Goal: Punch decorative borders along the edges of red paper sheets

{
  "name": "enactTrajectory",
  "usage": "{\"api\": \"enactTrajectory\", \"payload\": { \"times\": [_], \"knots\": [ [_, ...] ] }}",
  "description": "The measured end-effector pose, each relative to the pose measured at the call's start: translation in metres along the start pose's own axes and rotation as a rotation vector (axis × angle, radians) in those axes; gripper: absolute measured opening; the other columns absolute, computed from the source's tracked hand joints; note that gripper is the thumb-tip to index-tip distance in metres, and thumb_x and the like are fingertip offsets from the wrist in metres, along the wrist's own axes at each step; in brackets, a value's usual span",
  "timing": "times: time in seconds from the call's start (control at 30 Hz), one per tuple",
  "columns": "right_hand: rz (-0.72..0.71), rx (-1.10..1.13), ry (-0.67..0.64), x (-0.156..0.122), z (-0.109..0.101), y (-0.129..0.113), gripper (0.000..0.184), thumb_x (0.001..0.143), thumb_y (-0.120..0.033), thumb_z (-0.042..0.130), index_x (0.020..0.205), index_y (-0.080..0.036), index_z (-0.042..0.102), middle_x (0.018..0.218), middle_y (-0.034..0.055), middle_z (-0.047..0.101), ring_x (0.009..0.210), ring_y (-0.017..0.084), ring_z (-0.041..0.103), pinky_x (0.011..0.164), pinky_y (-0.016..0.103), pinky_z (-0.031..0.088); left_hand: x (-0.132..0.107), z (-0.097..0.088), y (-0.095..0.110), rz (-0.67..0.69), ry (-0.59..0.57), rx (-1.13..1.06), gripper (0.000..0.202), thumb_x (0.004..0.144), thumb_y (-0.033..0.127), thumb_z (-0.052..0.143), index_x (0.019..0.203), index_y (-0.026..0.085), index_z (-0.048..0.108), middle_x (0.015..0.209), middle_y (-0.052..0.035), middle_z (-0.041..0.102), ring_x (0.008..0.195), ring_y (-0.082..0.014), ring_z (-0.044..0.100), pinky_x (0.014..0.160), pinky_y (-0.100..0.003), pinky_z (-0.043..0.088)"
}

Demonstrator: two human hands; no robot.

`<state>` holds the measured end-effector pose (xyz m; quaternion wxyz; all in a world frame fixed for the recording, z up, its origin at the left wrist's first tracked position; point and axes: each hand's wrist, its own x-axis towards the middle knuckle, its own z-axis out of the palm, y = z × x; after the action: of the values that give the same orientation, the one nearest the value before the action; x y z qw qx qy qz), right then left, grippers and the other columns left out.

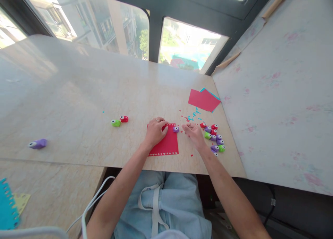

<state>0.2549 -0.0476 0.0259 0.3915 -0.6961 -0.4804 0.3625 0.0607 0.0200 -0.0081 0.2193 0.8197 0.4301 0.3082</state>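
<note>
A red sheet of paper (168,142) lies on the counter in front of me, with rows of small punched shapes along its top and bottom edges. My left hand (156,131) rests on the sheet's upper left part, fingers stretched over it and thumb apart. A purple craft punch (176,129) sits at the sheet's upper right edge, between my hands and touched by neither. Just right of that punch, my right hand (192,133) hovers at or lightly touches the counter, its fingertips pinched together. Whatever may be between those fingertips is too small to make out.
Several craft punches (213,137) cluster on the right. Blue and red paper bits (195,113) lie scattered behind my right hand, before red and blue sheets (204,99). Leftward are a green punch (116,122), a red punch (124,119) and a purple punch (37,144).
</note>
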Motion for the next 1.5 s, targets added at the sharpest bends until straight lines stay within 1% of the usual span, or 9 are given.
{"api": "enactTrajectory", "payload": {
  "times": [0.13,0.2,0.37,0.67,0.87,1.03,1.2,1.33,1.5],
  "knots": [
    [-0.116,-0.140,-0.072,-0.006,0.008,0.007,0.053,0.079,-0.058,0.065,0.113,-0.018,0.067,0.060,-0.0055,0.050,0.054,0.013,0.044,0.055,0.026,0.036,0.000,0.000,0.000,-0.012,-0.005,-0.007,0.017,0.087,0.022,0.060,0.097,0.021,0.073,0.104,-0.0084,0.069,0.098,-0.0234,0.062,0.091,-0.042,0.047],
    [-0.185,-0.312,-0.070,-0.008,0.015,0.009,0.050,0.082,-0.052,0.064,0.120,-0.020,0.067,0.063,-0.0034,0.056,0.059,0.016,0.050,0.060,0.027,0.039,0.000,0.000,0.000,-0.017,0.000,-0.014,0.017,0.087,0.022,0.059,0.097,0.021,0.073,0.103,-0.0084,0.069,0.098,-0.0233,0.062,0.091,-0.042,0.047],
    [-0.215,-0.490,0.033,-0.009,0.024,0.012,0.040,0.088,-0.045,0.058,0.117,-0.020,0.071,0.070,0.0021,0.064,0.068,0.021,0.058,0.069,0.031,0.043,0.000,-0.001,0.000,-0.015,0.005,-0.026,0.017,0.087,0.021,0.059,0.096,0.021,0.073,0.103,-0.0080,0.069,0.097,-0.0225,0.062,0.091,-0.041,0.047],
    [-0.219,-0.383,0.089,-0.012,0.001,0.025,0.039,0.089,-0.042,0.056,0.116,-0.017,0.071,0.081,0.0058,0.065,0.071,0.022,0.056,0.074,0.035,0.047,0.000,-0.002,0.001,-0.021,0.010,-0.034,0.015,0.086,0.020,0.060,0.095,0.021,0.073,0.101,-0.0072,0.070,0.096,-0.0222,0.063,0.089,-0.040,0.048],
    [-0.229,-0.289,0.146,-0.016,0.002,0.032,0.036,0.089,-0.046,0.058,0.110,-0.020,0.070,0.090,0.0074,0.065,0.074,0.022,0.056,0.076,0.038,0.049,0.000,-0.004,0.002,-0.027,0.009,-0.039,0.016,0.085,0.018,0.061,0.095,0.021,0.073,0.101,-0.0073,0.070,0.095,-0.0220,0.063,0.088,-0.040,0.048],
    [-0.207,-0.046,0.203,-0.017,0.003,0.033,0.043,0.084,-0.054,0.064,0.109,-0.019,0.068,0.094,0.0074,0.062,0.080,0.021,0.059,0.075,0.035,0.050,0.000,-0.004,0.002,-0.021,0.009,-0.033,0.015,0.086,0.019,0.062,0.096,0.020,0.073,0.101,-0.0075,0.069,0.096,-0.0221,0.063,0.089,-0.039,0.048],
    [-0.240,0.144,0.211,-0.018,0.015,0.014,0.042,0.083,-0.055,0.068,0.106,-0.020,0.065,0.095,0.0050,0.062,0.080,0.018,0.059,0.076,0.033,0.051,-0.001,-0.001,0.001,-0.016,0.022,-0.032,0.013,0.086,0.020,0.062,0.094,0.020,0.073,0.101,-0.0067,0.069,0.096,-0.0212,0.062,0.090,-0.038,0.047],
    [-0.270,0.232,0.143,-0.012,0.034,-0.014,0.036,0.085,-0.049,0.067,0.107,-0.020,0.062,0.090,0.0032,0.064,0.077,0.017,0.060,0.073,0.031,0.051,-0.002,0.000,-0.001,-0.011,0.033,-0.036,0.014,0.086,0.020,0.062,0.094,0.021,0.073,0.101,-0.0066,0.069,0.094,-0.0203,0.062,0.089,-0.037,0.047],
    [-0.485,0.054,-0.052,0.007,0.072,-0.058,0.025,0.090,-0.040,0.063,0.107,-0.022,0.064,0.103,0.0069,0.065,0.090,0.020,0.063,0.080,0.034,0.052,-0.004,0.006,-0.003,-0.031,0.015,-0.027,0.010,0.085,0.018,0.062,0.088,0.020,0.071,0.092,-0.0064,0.068,0.088,-0.0205,0.062,0.083,-0.035,0.049]
  ]
}}
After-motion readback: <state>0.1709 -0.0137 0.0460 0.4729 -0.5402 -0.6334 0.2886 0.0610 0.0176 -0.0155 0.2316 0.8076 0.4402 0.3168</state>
